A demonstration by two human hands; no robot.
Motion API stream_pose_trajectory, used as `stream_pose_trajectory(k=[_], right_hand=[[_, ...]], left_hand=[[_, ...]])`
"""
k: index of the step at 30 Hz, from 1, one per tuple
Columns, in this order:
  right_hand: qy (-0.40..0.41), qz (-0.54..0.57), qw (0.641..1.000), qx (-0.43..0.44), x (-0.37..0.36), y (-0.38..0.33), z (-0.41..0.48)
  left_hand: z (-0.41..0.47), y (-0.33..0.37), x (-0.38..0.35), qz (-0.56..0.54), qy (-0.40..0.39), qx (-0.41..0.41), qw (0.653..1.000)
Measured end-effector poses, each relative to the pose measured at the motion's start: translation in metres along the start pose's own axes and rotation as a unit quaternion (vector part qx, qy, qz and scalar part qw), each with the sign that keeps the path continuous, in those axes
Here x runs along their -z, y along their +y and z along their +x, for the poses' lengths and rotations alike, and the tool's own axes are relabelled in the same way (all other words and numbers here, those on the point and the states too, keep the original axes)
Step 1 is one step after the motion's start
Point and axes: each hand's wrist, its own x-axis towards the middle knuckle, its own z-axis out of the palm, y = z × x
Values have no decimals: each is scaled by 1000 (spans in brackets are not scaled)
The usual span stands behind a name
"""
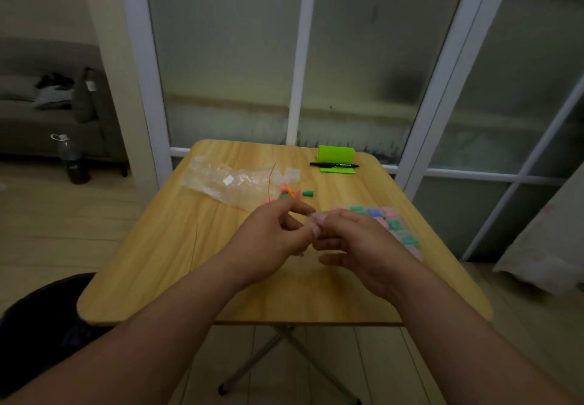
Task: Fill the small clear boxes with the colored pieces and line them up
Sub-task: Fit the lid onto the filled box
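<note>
My left hand (271, 237) and my right hand (350, 240) meet above the middle of the wooden table (158, 265). Between their fingertips they pinch a small clear box (313, 222), which is blurred and mostly hidden by the fingers. Loose colored pieces (292, 193), pink, orange and green, lie just beyond my hands. Two empty clear boxes (286, 174) sit behind those pieces. To the right, filled boxes (392, 219) with pink, green and blue contents stand in rows, partly behind my right hand.
A crumpled clear plastic bag (227, 183) with a thin red string lies at the back left. A green stand (336, 158) with a black pen (333, 165) stands at the back edge. Glass doors rise behind the table; a sofa and a bottle are far left.
</note>
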Motion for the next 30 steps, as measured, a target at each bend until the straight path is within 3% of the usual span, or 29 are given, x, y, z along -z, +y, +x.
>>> stream_pose_trajectory(k=[4, 9, 22, 28, 30], right_hand=[[0, 9, 1000, -9, 2, 2, 3], [10, 18, 1000, -7, -2, 4, 8], [16, 7, 1000, -10, -10, 14, 13], [55, 57, 996, -44, -16, 8, 13], [69, 18, 997, -24, -16, 5, 9]], left_hand=[[-2, 2, 1, -90, -40, 63, 993], [-1, 1, -2, -214, -32, 138, 967], [0, -7, -4, -265, -37, 210, 940], [1, -8, 4, -318, -6, 238, 918], [0, -8, 3, -344, 3, 245, 907]])
